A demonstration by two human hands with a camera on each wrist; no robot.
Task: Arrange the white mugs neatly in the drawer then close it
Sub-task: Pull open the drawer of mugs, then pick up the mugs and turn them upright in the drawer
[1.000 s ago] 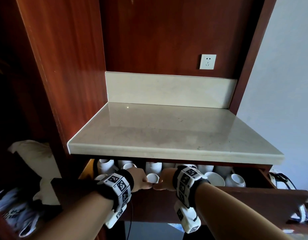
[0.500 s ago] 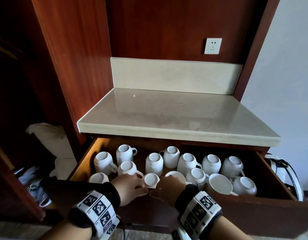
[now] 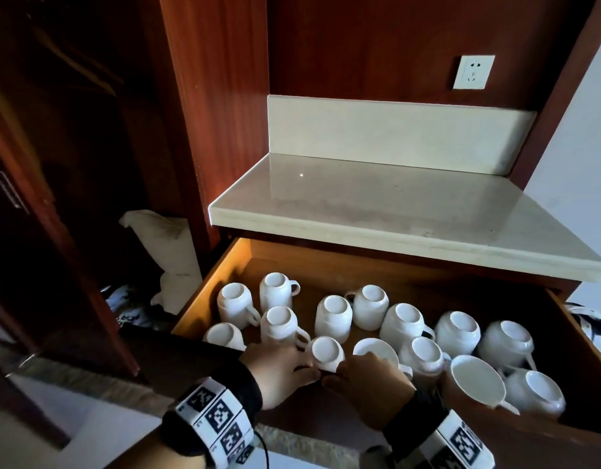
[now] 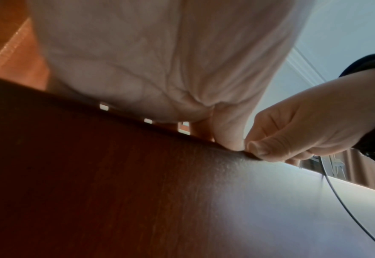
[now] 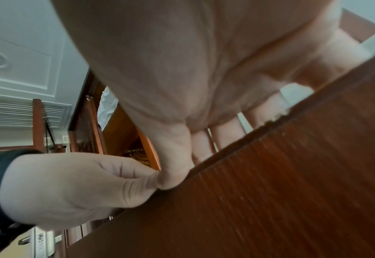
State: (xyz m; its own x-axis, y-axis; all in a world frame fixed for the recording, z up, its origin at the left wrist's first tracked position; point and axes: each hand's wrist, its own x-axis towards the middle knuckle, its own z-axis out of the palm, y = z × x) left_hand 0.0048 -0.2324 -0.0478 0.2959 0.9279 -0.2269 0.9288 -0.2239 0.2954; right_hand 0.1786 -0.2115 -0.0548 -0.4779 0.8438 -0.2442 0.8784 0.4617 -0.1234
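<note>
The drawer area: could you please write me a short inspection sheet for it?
Surface: countertop bare.
Job's things: drawer open; mugs scattered, most upside down, one tilted, mouth showing.
Clutter: white cloth left of the cabinet.
Grippers: left hand and right hand grip the drawer front, thumbs touching.
Cables: thin black cable below the right wrist.
Surroundings: wall socket, nothing plugged in.

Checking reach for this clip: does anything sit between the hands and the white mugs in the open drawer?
Nothing visible does. The left hand and right hand grip the wooden drawer's front edge, and the white ceramic mugs stand uncovered just behind their fingers.
</note>
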